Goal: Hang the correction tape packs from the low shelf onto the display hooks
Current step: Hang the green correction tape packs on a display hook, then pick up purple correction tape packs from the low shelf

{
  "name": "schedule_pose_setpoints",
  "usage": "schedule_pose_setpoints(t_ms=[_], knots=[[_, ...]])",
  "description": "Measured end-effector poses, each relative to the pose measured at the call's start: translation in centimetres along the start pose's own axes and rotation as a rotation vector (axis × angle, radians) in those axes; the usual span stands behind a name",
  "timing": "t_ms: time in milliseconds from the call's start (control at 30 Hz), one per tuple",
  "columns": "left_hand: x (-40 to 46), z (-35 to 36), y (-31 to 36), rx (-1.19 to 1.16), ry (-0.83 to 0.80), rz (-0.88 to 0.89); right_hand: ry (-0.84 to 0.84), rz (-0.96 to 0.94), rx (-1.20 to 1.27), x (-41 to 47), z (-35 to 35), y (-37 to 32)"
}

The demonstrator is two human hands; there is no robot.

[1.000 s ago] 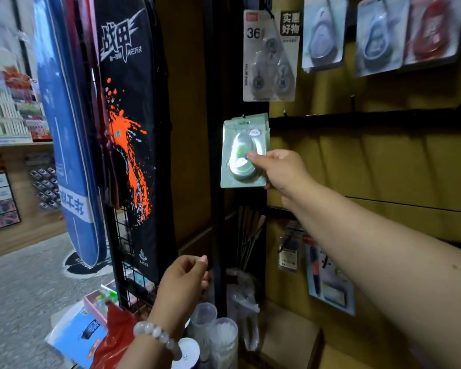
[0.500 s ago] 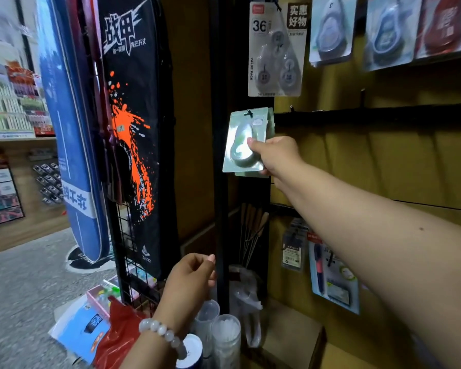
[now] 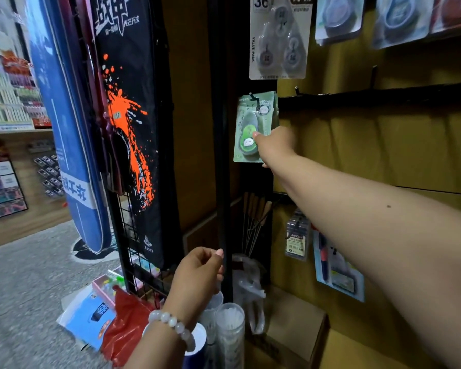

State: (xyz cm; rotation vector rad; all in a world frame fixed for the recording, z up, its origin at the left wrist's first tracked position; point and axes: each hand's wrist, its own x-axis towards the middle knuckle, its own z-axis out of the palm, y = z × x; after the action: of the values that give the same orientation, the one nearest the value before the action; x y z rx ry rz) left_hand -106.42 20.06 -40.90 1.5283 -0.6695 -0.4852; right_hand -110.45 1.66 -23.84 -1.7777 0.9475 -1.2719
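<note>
The yellow-brown display wall (image 3: 357,155) fills the right side, so everything here is placed off that. A black rail (image 3: 383,95) runs across the wall, and short hooks stick up from it. Left of the wall hangs a big black bag with an orange splash (image 3: 128,123), and further left again a blue skateboard-shaped thing (image 3: 67,129) stands upright.

Right arm reaches across in front of the wall to its left edge — the right hand (image 3: 274,147) is pinched on a green correction tape pack (image 3: 248,129), thumb on the front over the blister, fingers behind. The pack sits at the left end of the rail, just under a white value pack (image 3: 278,38) marked 36. A small black hook (image 3: 254,98) shows at the pack's top hole; can't tell if the pack is fully seated on it. There looks to be at least one more green card right behind it.

Left hand (image 3: 197,275) is down low, left of the wall's base, loosely curled with thumb and forefinger nearly meeting — nothing visible in it. Bead bracelet (image 3: 171,323) on that wrist, clear tubes (image 3: 228,331) just below.
</note>
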Motion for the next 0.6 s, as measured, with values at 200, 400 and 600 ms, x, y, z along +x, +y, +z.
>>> schedule_pose_setpoints(t_ms=[200, 400, 600], knots=[[0.2, 0.3, -0.3, 0.007, -0.015, -0.009, 0.023, -0.01, 0.119, -0.5, -0.4, -0.7], [0.3, 0.5, -0.8, -0.007, -0.023, -0.016, -0.023, 0.029, 0.128, -0.8, -0.8, -0.8], [0.7, 0.9, -1.3, 0.084, -0.007, 0.019, -0.102, 0.083, -0.021, -0.2, -1.3, 1.3]])
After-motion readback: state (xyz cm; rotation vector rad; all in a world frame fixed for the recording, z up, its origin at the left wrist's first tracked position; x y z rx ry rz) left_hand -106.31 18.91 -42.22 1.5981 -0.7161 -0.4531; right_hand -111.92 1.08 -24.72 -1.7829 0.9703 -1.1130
